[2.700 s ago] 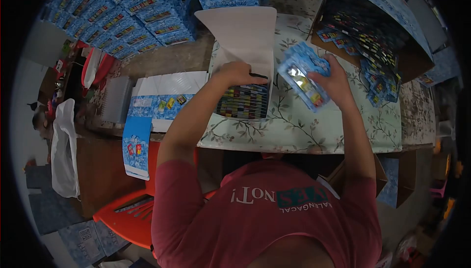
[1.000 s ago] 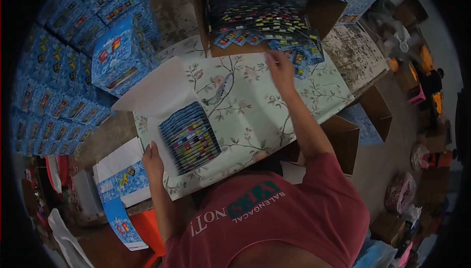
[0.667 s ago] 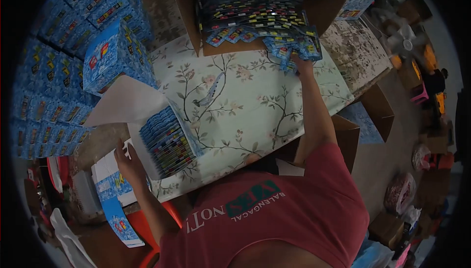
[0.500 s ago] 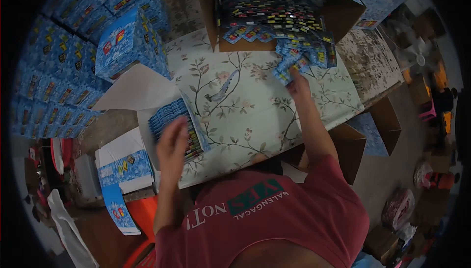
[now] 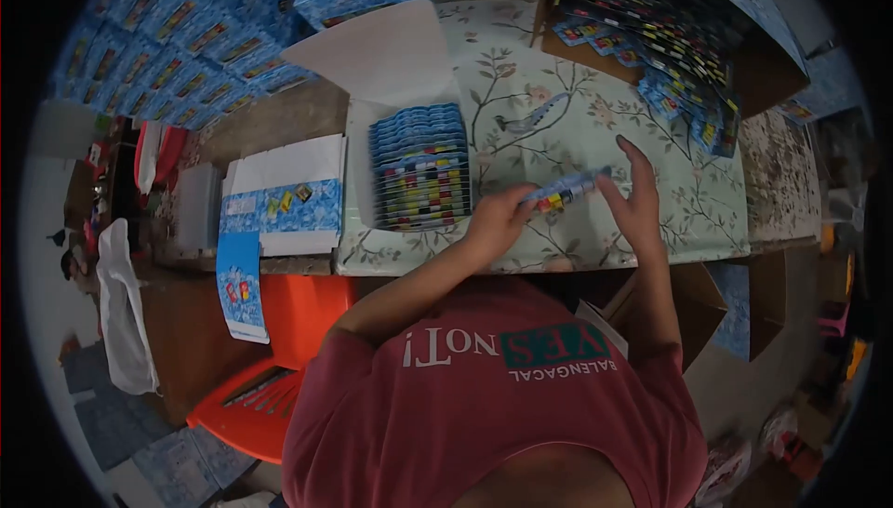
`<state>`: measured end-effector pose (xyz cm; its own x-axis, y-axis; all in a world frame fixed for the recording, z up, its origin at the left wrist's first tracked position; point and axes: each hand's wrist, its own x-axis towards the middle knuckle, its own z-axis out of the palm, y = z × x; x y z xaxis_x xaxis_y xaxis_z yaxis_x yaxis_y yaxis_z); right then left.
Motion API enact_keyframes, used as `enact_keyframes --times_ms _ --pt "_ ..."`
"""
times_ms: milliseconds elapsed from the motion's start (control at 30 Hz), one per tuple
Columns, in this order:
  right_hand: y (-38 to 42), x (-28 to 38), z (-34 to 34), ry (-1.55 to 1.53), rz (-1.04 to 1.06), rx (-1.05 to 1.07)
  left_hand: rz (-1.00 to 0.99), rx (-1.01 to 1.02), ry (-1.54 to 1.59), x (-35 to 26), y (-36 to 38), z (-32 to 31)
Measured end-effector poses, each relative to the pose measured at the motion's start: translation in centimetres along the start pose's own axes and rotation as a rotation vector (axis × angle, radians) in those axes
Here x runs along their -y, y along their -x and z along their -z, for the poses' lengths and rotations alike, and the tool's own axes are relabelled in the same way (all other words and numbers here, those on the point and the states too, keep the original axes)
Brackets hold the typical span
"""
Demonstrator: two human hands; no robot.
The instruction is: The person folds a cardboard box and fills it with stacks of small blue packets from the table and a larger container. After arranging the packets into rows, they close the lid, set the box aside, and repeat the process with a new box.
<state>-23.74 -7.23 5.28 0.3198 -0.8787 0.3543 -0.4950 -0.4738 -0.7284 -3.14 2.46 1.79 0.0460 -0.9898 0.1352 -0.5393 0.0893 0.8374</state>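
My left hand [image 5: 500, 221] is closed on the near end of a small stack of blue sachets [image 5: 562, 192], held edge-on above the flowered tablecloth. At the stack's other end is my right hand [image 5: 636, 199], its thumb right by the sachets and its fingers spread apart. Left of my hands stands an opened box [image 5: 359, 168] with its white lid [image 5: 377, 54] folded back. Rows of blue sachets [image 5: 419, 166] with coloured edges are packed upright inside it.
A large carton [image 5: 768, 52] at the back right spills loose sachets [image 5: 684, 103] onto the tablecloth [image 5: 530, 66]. Flattened boxes [image 5: 302, 206] lie at the left, over a red chair [image 5: 298, 322]. Stacked blue boxes [image 5: 177, 29] fill the back left.
My right hand has come back from the loose sachets by the carton. My left hand has moved right from the opened box and now grips the sachets. The view has turned left.
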Motion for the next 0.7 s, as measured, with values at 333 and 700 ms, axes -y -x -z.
enact_keyframes --times_ms 333,700 --pt "-1.5 1.1 -1.4 0.032 -0.029 0.613 -0.237 -0.231 -0.039 -1.6 2.2 0.8" --pt "-12.3 13.5 -13.2 -0.369 0.361 0.118 -0.217 -0.153 -0.663 7.5 -4.8 14.7"
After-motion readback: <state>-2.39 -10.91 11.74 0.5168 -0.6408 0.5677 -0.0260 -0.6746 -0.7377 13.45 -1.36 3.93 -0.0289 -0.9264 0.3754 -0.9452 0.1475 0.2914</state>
